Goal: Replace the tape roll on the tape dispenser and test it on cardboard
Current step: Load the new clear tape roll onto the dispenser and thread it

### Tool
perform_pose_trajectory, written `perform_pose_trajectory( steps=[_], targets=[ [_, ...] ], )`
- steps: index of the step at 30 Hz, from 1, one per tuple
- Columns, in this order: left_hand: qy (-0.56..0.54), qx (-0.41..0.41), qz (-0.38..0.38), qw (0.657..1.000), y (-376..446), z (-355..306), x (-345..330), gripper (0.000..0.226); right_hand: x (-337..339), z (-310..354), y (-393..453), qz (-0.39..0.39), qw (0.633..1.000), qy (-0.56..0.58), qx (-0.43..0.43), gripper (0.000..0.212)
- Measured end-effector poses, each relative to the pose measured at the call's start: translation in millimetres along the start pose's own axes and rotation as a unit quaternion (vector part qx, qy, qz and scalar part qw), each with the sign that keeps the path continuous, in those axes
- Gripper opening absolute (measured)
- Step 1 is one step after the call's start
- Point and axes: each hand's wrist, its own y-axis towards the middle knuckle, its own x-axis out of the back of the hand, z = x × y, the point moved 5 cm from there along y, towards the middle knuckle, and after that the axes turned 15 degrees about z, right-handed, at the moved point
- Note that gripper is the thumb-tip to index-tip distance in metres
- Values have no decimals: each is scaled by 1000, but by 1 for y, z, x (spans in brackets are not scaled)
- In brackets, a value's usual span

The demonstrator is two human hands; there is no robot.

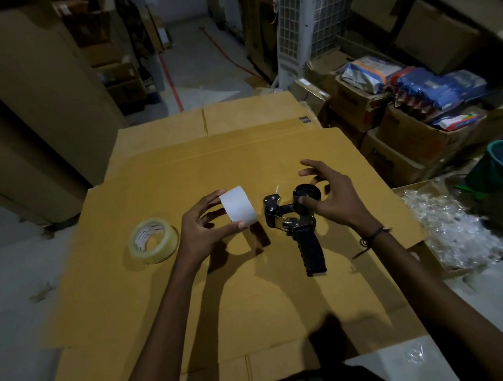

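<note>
A black tape dispenser (297, 225) lies on the flattened cardboard (168, 296), handle toward me, its round hub bare. My left hand (205, 227) holds a white empty tape core (238, 204) just left of the dispenser, a little above the cardboard. My right hand (331, 197) hovers over the hub with fingers spread, one fingertip touching the hub's edge. A full roll of clear tape (153, 240) lies flat on the cardboard to the left of my left hand.
Open boxes of packaged goods (408, 94) stand at the back right. A box of clear plastic wrap (456, 229) sits right of the cardboard, a green bucket (502, 162) beyond it. Tall cartons (35, 99) line the left.
</note>
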Motion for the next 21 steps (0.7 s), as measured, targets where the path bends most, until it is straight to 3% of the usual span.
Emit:
perform_pose_trajectory(
  steps=[8, 12, 18, 21],
  targets=[
    [-28, 15, 36, 999, 0, -21, -13, 78, -28, 63, -4, 182, 974, 36, 130, 98],
    [-18, 32, 26, 999, -1, -37, -24, 71, -32, 74, 1, 167, 973, 18, 156, 76],
    [17, 19, 7, 1000, -13, -61, -30, 73, -25, 60, 10, 201, 954, 189, 116, 62],
    [64, -5, -48, 997, -16, -75, -34, 77, -23, 59, 13, 230, 937, 242, 102, 59]
  ],
)
